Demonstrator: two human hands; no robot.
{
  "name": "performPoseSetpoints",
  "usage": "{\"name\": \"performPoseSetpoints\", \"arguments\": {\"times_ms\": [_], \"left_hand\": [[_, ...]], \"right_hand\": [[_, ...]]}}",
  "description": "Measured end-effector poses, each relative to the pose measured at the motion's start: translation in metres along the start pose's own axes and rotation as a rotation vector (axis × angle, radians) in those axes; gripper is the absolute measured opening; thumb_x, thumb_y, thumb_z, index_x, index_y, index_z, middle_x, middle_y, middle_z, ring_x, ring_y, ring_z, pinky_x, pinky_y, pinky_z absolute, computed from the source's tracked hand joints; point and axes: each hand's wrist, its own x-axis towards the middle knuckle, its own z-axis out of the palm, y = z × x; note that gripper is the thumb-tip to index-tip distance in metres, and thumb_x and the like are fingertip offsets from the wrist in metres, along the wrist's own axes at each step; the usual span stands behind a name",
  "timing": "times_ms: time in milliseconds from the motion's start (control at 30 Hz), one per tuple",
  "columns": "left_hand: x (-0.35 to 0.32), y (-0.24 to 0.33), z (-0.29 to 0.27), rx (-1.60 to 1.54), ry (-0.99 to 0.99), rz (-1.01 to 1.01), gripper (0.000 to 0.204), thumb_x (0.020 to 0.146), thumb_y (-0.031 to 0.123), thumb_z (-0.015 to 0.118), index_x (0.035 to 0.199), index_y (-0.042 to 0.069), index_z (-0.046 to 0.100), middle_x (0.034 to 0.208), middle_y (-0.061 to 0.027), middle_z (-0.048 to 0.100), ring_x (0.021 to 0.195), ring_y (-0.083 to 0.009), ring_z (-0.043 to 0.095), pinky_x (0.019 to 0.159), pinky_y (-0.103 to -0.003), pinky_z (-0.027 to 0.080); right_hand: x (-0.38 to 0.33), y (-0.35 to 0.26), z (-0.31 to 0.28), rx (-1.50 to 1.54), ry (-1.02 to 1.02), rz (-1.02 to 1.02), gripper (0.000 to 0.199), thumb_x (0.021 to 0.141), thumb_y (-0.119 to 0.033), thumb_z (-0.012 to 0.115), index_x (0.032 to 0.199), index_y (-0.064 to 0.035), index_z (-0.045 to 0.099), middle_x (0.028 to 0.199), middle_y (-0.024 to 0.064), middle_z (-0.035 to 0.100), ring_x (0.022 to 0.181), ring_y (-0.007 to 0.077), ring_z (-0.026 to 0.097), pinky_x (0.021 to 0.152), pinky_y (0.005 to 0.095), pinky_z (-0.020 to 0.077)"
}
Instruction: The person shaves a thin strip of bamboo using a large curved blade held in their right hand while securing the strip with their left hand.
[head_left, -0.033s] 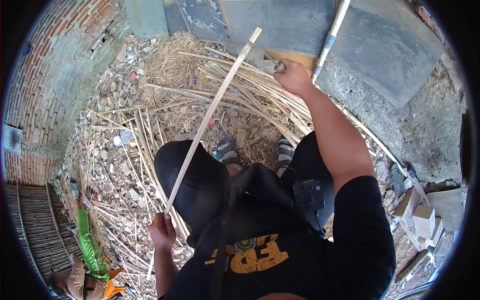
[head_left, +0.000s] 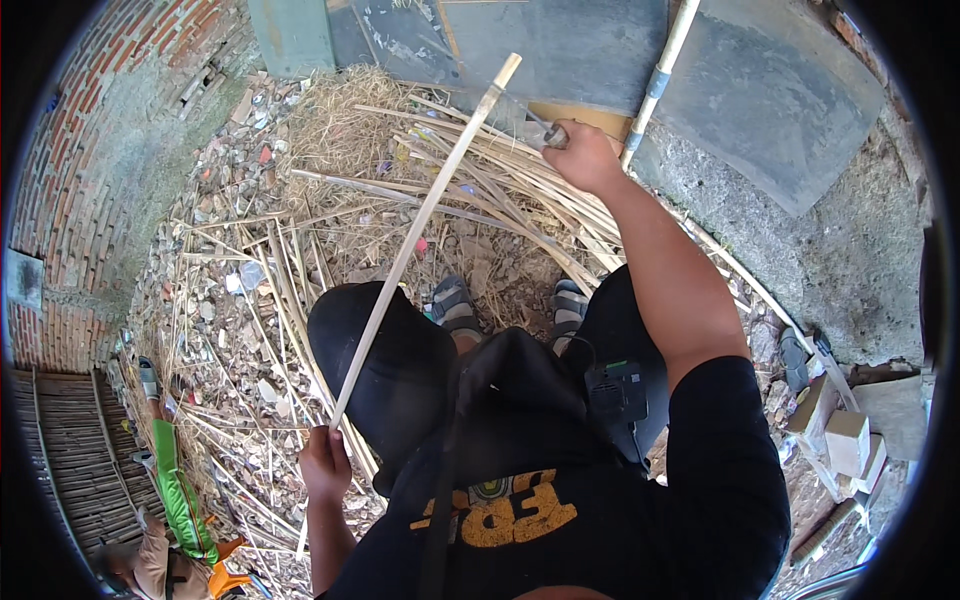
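Observation:
A long pale bamboo strip (head_left: 418, 222) slants across my left thigh, its far end above a heap of straw and strips. My left hand (head_left: 326, 466) is closed round its near end. Out at the far side, my right hand (head_left: 583, 156) grips the short handle of a knife (head_left: 556, 136). The thin blade points left toward the strip's far end and seems to meet it just below the tip; whether it cuts in, I cannot tell. Beneath the strip lie many loose bamboo strips (head_left: 540, 190), near my right hand.
Dry straw (head_left: 345, 125) and rubble cover the ground before a grey panel (head_left: 570, 50). A pale pole (head_left: 662, 80) leans at the right. Blocks (head_left: 848, 443) sit at the far right. Another person in green trousers (head_left: 182, 500) is at the lower left, beside a brick wall (head_left: 75, 180).
My right hand has shifted slightly left, bringing the knife blade up to the strip's far end. My left hand and the strip have barely moved.

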Motion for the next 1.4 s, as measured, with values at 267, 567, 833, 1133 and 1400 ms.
{"name": "performPoseSetpoints", "arguments": {"times_ms": [267, 567, 833, 1133, 1400], "left_hand": [[0.009, 0.024, -0.009, -0.138, -0.037, -0.088, 0.017, 0.102, 0.015, 0.055, 0.096, 0.000, 0.061, 0.065, -0.0146, 0.058, 0.056, -0.0298, 0.058, 0.055, -0.041, 0.044], [0.014, 0.040, 0.003, -0.152, -0.095, -0.086, 0.027, 0.105, 0.020, 0.048, 0.096, -0.001, 0.061, 0.072, -0.0205, 0.062, 0.066, -0.0397, 0.063, 0.061, -0.045, 0.047], [0.017, 0.039, 0.008, -0.093, -0.162, -0.092, 0.030, 0.107, 0.023, 0.042, 0.094, 0.001, 0.058, 0.071, -0.0236, 0.061, 0.066, -0.0466, 0.061, 0.059, -0.052, 0.045], [0.018, 0.027, 0.024, 0.023, -0.036, -0.010, 0.026, 0.106, 0.022, 0.044, 0.094, 0.002, 0.056, 0.070, -0.0263, 0.061, 0.065, -0.0496, 0.060, 0.056, -0.055, 0.044], [0.030, 0.041, 0.017, 0.191, -0.104, -0.063, 0.029, 0.106, 0.027, 0.044, 0.092, 0.005, 0.056, 0.072, -0.0257, 0.063, 0.067, -0.0489, 0.062, 0.058, -0.058, 0.046]], "right_hand": [[-0.025, -0.045, -0.001, -0.060, -0.232, -0.243, 0.023, 0.078, -0.020, 0.069, 0.098, -0.0095, 0.066, 0.088, 0.0157, 0.072, 0.085, 0.0359, 0.071, 0.078, 0.0480, 0.0571], [-0.044, -0.074, 0.016, -0.241, -0.364, -0.512, 0.025, 0.079, -0.023, 0.071, 0.101, -0.0114, 0.065, 0.091, 0.0116, 0.072, 0.091, 0.0328, 0.071, 0.080, 0.0480, 0.0571], [-0.054, -0.087, 0.023, -0.269, -0.451, -0.508, 0.031, 0.080, -0.023, 0.071, 0.109, -0.0133, 0.067, 0.096, 0.0115, 0.072, 0.095, 0.0311, 0.071, 0.082, 0.0474, 0.0570], [-0.034, -0.071, 0.037, -0.109, -0.403, -0.312, 0.025, 0.079, -0.021, 0.069, 0.104, -0.0153, 0.069, 0.089, 0.0115, 0.072, 0.090, 0.0328, 0.071, 0.081, 0.0476, 0.0565], [-0.025, -0.052, 0.046, -0.093, -0.396, -0.222, 0.020, 0.080, -0.020, 0.067, 0.099, -0.0159, 0.069, 0.088, 0.0130, 0.071, 0.087, 0.0347, 0.070, 0.079, 0.0486, 0.0562]]}}
